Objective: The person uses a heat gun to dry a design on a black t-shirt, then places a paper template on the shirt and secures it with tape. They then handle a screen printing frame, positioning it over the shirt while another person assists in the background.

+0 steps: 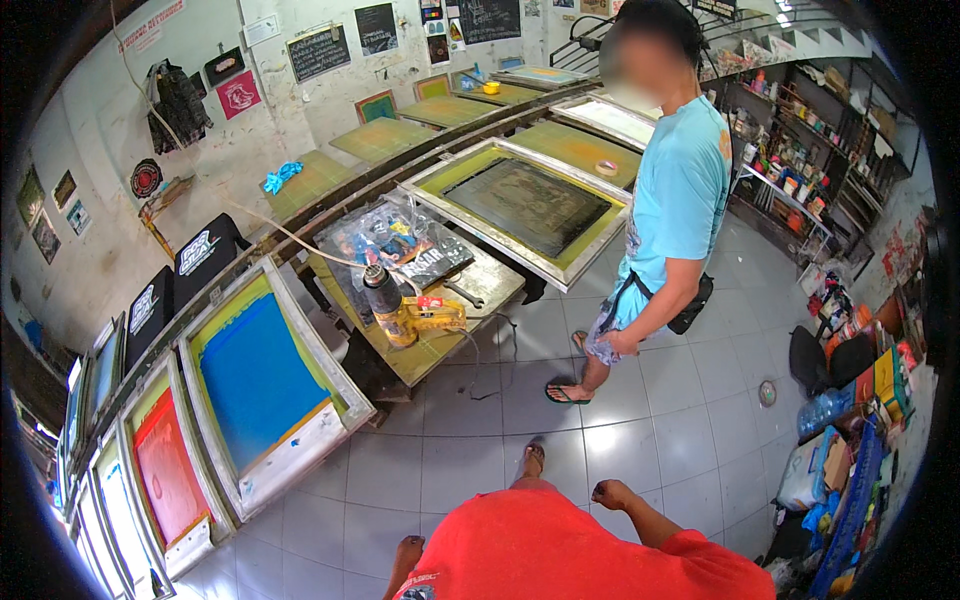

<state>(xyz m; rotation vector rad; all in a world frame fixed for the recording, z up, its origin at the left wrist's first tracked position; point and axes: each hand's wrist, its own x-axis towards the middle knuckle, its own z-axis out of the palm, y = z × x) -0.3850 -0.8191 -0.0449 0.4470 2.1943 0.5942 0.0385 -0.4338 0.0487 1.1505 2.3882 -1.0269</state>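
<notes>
Both of my hands hang low beside my red shirt (545,545), away from the work tables. My right hand (613,494) is loosely closed over the tiled floor, and nothing shows in it. Only the top of my left hand (408,552) is visible by the shirt's left side, its fingers hidden. Closest to the left hand is a screen-printing frame with blue ink (258,375). Beyond it, a yellow heat gun (405,318) stands on a small table (425,365), beside a plastic bag (370,235) and a wrench (463,294).
A person in a light blue shirt (675,190) stands ahead on the right, next to a screen frame with a dark panel (530,205). A red-inked frame (172,455) lies at the left. Shelves with bottles (790,170) and piled goods (820,465) line the right side.
</notes>
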